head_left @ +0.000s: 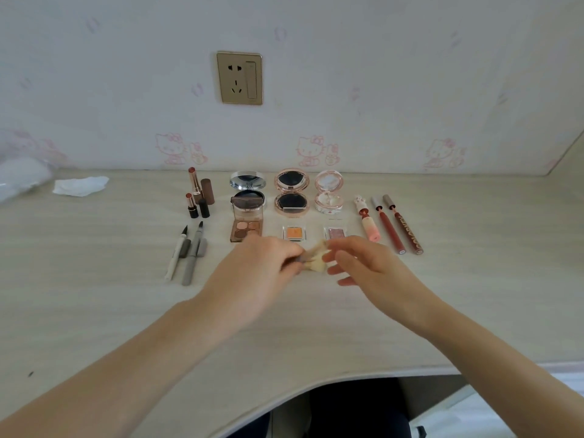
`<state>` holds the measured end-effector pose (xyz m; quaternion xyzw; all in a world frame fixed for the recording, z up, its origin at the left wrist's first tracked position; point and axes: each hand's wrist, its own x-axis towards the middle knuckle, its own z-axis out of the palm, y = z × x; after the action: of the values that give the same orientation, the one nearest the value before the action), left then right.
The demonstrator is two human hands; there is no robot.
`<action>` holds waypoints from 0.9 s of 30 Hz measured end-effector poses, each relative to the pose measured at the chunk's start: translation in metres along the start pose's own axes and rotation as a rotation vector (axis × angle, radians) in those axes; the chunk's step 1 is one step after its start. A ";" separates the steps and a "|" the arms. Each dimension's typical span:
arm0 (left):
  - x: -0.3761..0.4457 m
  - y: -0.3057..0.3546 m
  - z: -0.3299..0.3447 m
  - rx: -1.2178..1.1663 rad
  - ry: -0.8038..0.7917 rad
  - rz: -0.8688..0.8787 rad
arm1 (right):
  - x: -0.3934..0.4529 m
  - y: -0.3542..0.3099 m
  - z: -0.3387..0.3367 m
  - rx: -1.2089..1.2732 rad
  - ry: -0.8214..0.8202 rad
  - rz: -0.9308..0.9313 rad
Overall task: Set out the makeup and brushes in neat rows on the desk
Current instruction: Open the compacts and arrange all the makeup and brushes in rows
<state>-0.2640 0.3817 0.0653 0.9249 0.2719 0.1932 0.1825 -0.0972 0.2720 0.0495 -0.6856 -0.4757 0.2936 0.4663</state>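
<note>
We've got both hands meeting over the pale wood-grain tabletop (pixel 316 327). Our left hand (pixel 252 273) grips a small bunch of cream-bristled makeup brushes (pixel 313 259), handles hidden inside the curled fingers, bristles fanning right. Our right hand (pixel 363 263) pinches at those bristle tips, its other fingers loosely spread. Just beyond sit the open brown eyeshadow palette (pixel 246 227), the small orange blush pan (pixel 294 233) and the pink glitter pan (pixel 335 233).

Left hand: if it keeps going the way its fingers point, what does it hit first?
Left hand points forward-right, gripping brushes. First contact is probably the right hand, already at the bristles; beyond it, the pink eyeshadow pan. Depth unclear.
</note>
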 end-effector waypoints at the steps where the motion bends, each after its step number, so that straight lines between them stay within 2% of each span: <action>1: 0.001 0.001 0.006 0.112 -0.015 0.023 | 0.000 0.001 0.001 0.004 -0.011 -0.026; 5: -0.001 0.003 0.032 0.421 -0.048 0.074 | -0.005 0.009 0.008 -0.276 -0.048 -0.211; 10: -0.012 0.004 0.041 0.512 -0.023 0.202 | -0.009 0.022 0.015 -0.543 0.008 -0.475; 13: -0.020 0.001 0.043 0.477 0.039 0.288 | -0.011 0.028 0.016 -0.604 0.054 -0.538; 16: -0.035 -0.009 0.038 0.394 0.097 0.302 | -0.019 0.033 0.016 -0.746 0.106 -0.586; 22: -0.068 -0.039 0.024 0.407 0.033 0.308 | -0.032 0.038 0.013 -0.869 0.119 -0.624; 27: -0.078 -0.049 0.015 0.424 -0.018 0.303 | -0.039 0.038 0.026 -0.969 0.013 -0.674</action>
<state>-0.3383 0.3719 0.0105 0.9744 0.1627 0.1488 -0.0438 -0.1193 0.2406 0.0032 -0.6332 -0.7445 -0.1258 0.1702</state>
